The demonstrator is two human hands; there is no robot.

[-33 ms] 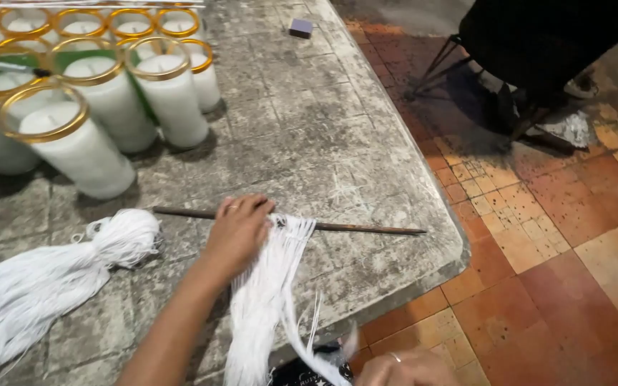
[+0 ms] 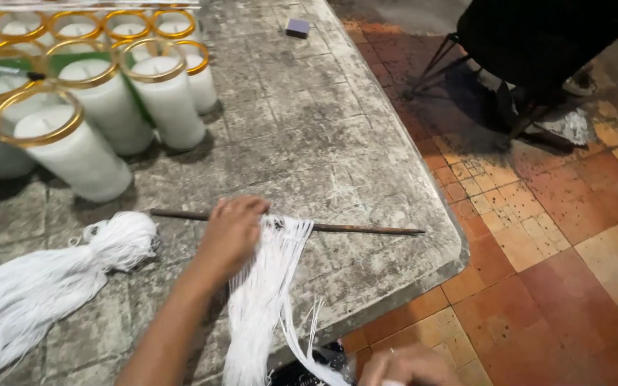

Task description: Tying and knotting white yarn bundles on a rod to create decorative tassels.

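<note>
A thin dark rod [image 2: 366,229] lies across the stone table top [image 2: 337,143] near its front edge. Several white strings [image 2: 270,286] are looped over the rod and hang down past the table edge. My left hand [image 2: 232,232] rests on the rod just left of the strings, its fingers curled over the rod where the loops sit. My right hand [image 2: 405,366] shows only partly at the bottom edge, below the table. Its fingers are closed, and a loose white strand [image 2: 302,350] curves toward it.
A thick bundle of white string [image 2: 44,286] lies at the front left. Several tall white glass candles with gold rims [image 2: 73,154] stand at the back left. A small grey box [image 2: 297,28] sits far back. Right of the table are a tiled floor [image 2: 574,236] and dark chair legs [image 2: 531,107].
</note>
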